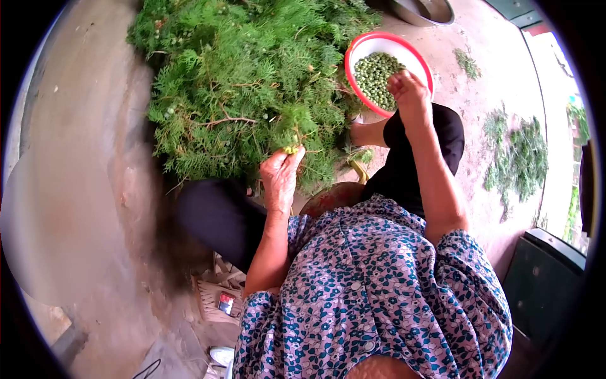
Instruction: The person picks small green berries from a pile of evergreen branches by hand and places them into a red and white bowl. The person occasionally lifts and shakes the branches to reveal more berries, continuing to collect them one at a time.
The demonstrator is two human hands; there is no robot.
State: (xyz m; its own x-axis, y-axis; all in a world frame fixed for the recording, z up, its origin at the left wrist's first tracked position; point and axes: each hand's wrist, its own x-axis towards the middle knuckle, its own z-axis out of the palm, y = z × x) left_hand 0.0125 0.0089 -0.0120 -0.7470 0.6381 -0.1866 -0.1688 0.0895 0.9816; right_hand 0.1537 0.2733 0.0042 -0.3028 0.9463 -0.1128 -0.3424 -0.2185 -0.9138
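My left hand [281, 177] pinches the stem end of a small green evergreen sprig [295, 126] at the near edge of a large heap of cut evergreen branches [233, 82]. My right hand [411, 98] is over the near right side of a white basin [407, 55] with a red rim. Its fingertips are pressed together, and whatever they may hold is too small to make out. Many small round green cones [375, 77] cover the bottom of the basin.
A metal pan [424, 11] stands beyond the basin. Loose green sprigs [517, 151] lie on the concrete floor at right, near a dark green box [543, 278]. A red and dark packet [225, 302] lies at lower left. My knees flank a low round seat [331, 197].
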